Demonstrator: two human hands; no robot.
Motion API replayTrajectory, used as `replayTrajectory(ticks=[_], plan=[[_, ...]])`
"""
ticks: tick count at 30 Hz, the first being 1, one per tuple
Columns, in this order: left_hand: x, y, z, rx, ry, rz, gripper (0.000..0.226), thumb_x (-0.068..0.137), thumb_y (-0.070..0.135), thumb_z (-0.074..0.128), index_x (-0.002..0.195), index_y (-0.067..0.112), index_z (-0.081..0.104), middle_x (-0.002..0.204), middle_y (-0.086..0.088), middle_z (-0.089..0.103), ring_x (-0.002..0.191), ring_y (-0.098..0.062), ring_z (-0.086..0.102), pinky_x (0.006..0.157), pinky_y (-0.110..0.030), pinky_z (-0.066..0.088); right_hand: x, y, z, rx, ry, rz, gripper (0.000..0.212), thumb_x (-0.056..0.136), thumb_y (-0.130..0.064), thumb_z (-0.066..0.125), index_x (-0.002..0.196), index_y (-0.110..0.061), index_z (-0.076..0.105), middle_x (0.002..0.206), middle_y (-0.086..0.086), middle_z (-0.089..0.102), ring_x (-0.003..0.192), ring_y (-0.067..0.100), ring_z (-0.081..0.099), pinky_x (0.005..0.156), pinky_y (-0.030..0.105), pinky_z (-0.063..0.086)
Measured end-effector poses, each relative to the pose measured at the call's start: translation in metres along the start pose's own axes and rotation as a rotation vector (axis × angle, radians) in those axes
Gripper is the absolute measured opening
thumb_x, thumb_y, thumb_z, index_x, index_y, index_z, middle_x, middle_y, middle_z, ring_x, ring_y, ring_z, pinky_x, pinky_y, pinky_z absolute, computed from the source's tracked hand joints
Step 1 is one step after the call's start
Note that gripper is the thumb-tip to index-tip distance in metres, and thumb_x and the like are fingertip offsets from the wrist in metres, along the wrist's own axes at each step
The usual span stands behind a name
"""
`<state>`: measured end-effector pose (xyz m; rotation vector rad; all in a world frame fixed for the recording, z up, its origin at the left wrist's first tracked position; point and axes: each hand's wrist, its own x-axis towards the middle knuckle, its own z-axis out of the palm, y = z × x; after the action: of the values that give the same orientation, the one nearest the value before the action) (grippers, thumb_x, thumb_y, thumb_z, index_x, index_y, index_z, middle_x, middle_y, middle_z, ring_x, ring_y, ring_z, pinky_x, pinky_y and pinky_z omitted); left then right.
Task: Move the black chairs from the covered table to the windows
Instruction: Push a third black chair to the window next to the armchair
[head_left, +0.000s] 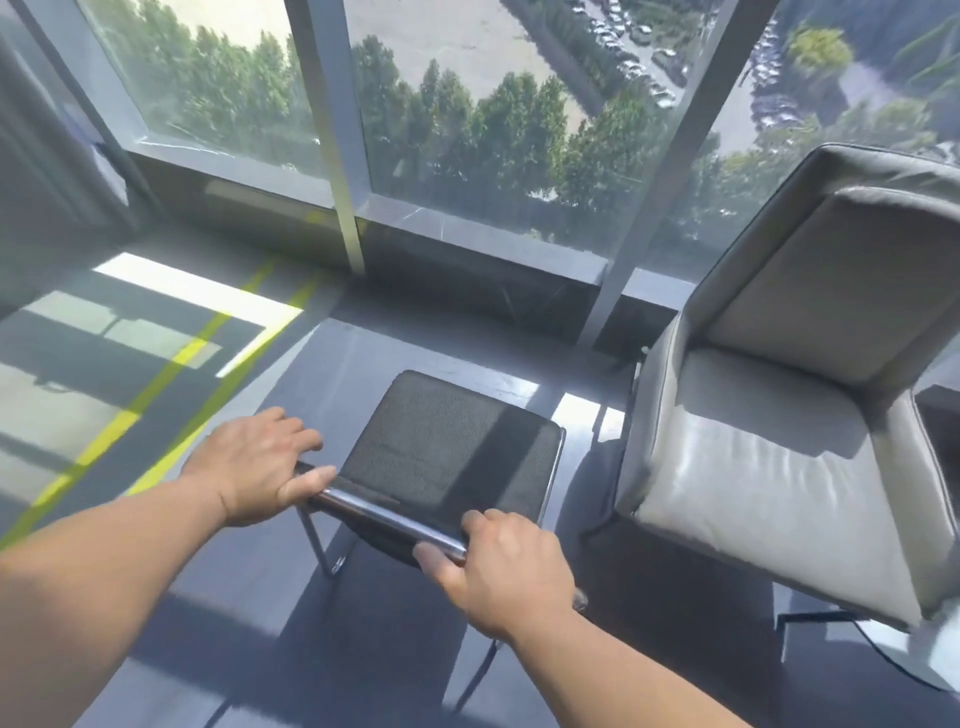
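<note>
Gripping black chair by rail: left hand, right hand | grey armchair close right | windows ahead

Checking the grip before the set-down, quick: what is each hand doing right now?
Left hand: gripping the black chair by its back rail.
Right hand: gripping the same rail.

A glossy dark grey floor runs up to a low ledge under tall windows, with bright patches of sunlight across it. Two yellow lines are painted on the floor at the left, running diagonally toward the glass. A black chair with a mesh seat and thin metal legs is in the middle of the floor near the windows, and a padded grey armchair stands just beside it on the right.
</note>
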<state>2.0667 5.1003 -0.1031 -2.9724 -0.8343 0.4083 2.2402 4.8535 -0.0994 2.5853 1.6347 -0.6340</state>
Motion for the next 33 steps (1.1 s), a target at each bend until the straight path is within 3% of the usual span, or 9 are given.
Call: replayTrajectory(ticks=[7, 13, 15, 18, 24, 27, 33], plan=[[0.111, -0.043, -0.020, -0.028, 0.039, 0.089, 0.099, 0.067, 0.080, -0.012, 0.129, 0.038, 0.053, 0.118, 0.015, 0.059, 0.118, -0.011, 0.047, 0.083, -0.031, 0.048, 0.083, 0.002, -0.040, 0.024, 0.001, 0.201, 0.065, 0.084, -0.082, 0.026, 0.088, -0.022, 0.051, 0.087, -0.005, 0.056, 0.084, 0.026, 0.058, 0.073, 0.038, 0.050], [0.213, -0.065, -0.044, -0.031, 0.064, 0.166, 0.098, 0.069, 0.081, -0.009, 0.129, 0.035, 0.055, 0.121, 0.011, 0.062, 0.122, -0.015, 0.048, 0.083, -0.037, 0.050, 0.158, 0.025, -0.065, -0.046, 0.111, 0.253, 0.066, 0.081, -0.084, 0.019, 0.080, -0.024, 0.047, 0.079, -0.005, 0.055, 0.080, 0.019, 0.057, 0.072, 0.037, 0.048], [0.228, -0.058, -0.047, -0.053, 0.050, 0.154, 0.095, 0.070, 0.081, -0.007, 0.126, 0.037, 0.055, 0.118, 0.012, 0.062, 0.120, -0.014, 0.048, 0.078, -0.036, 0.049, 0.171, 0.045, -0.072, -0.053, 0.118, 0.276, 0.068, 0.079, -0.085, 0.020, 0.076, -0.021, 0.046, 0.074, -0.005, 0.054, 0.074, 0.017, 0.056, 0.069, 0.036, 0.048], [0.247, -0.047, -0.053, -0.133, 0.034, 0.153, 0.084, 0.073, 0.082, 0.002, 0.124, 0.039, 0.054, 0.116, 0.014, 0.060, 0.118, -0.014, 0.046, 0.083, -0.036, 0.049, 0.185, 0.070, -0.079, -0.060, 0.155, 0.332, 0.074, 0.075, -0.087, 0.022, 0.076, -0.019, 0.051, 0.071, -0.004, 0.056, 0.071, 0.013, 0.056, 0.066, 0.034, 0.047], [0.297, -0.063, -0.068, -0.078, 0.099, 0.187, 0.092, 0.070, 0.081, 0.000, 0.115, 0.032, 0.062, 0.113, 0.011, 0.064, 0.112, -0.015, 0.052, 0.079, -0.035, 0.047, 0.226, 0.076, -0.087, -0.116, 0.191, 0.315, 0.074, 0.075, -0.088, 0.013, 0.076, -0.023, 0.049, 0.073, -0.006, 0.057, 0.076, 0.017, 0.057, 0.064, 0.036, 0.042], [0.324, -0.067, -0.075, -0.051, 0.123, 0.185, 0.089, 0.073, 0.082, 0.003, 0.111, 0.031, 0.065, 0.106, 0.010, 0.066, 0.106, -0.016, 0.056, 0.074, -0.035, 0.049, 0.247, 0.088, -0.100, -0.115, 0.214, 0.314, 0.076, 0.076, -0.087, 0.014, 0.078, -0.023, 0.054, 0.070, -0.006, 0.057, 0.073, 0.018, 0.058, 0.065, 0.035, 0.046], [0.356, -0.058, -0.079, -0.046, 0.072, 0.143, 0.093, 0.071, 0.082, -0.004, 0.120, 0.035, 0.060, 0.113, 0.012, 0.064, 0.111, -0.014, 0.053, 0.079, -0.034, 0.049, 0.277, 0.123, -0.109, -0.121, 0.227, 0.259, 0.076, 0.077, -0.088, 0.016, 0.082, -0.024, 0.056, 0.073, -0.006, 0.059, 0.073, 0.016, 0.058, 0.061, 0.034, 0.040]])
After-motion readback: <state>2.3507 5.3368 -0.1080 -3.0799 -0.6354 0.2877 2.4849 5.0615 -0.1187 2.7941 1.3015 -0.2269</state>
